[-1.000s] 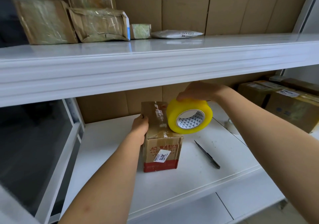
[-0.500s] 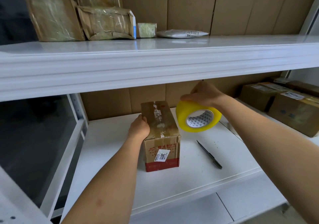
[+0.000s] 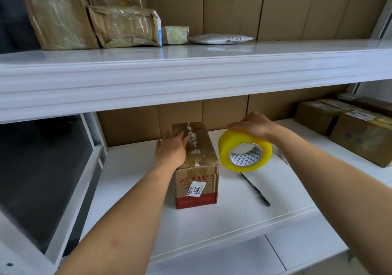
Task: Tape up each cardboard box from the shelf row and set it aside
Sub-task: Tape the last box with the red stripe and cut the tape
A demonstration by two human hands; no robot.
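white shelf (image 3: 131, 194) — left hand (image 3: 171, 150) flat on box (image 3: 201, 164) (upright), right hand (image 3: 253, 126) gripping tape roll (image 3: 245, 150).

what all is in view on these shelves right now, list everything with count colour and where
cardboard box: 1, brown with a red band and a white 3011 sticker, upright on the lower shelf, centre
tape roll: 1, yellow, held just right of the box
black tool: 1, black, thin, lying on the lower shelf below the roll; what it is cannot be told
boxes at right: at least 2, brown, labelled, right end of the lower shelf
wrapped parcels: 3 large plus 1 small, brown under clear tape, upper shelf left
mailer bag: 1, white, upper shelf centre
shelves: 2 in view, white
left hand: flat on the box top
right hand: grips the roll from above
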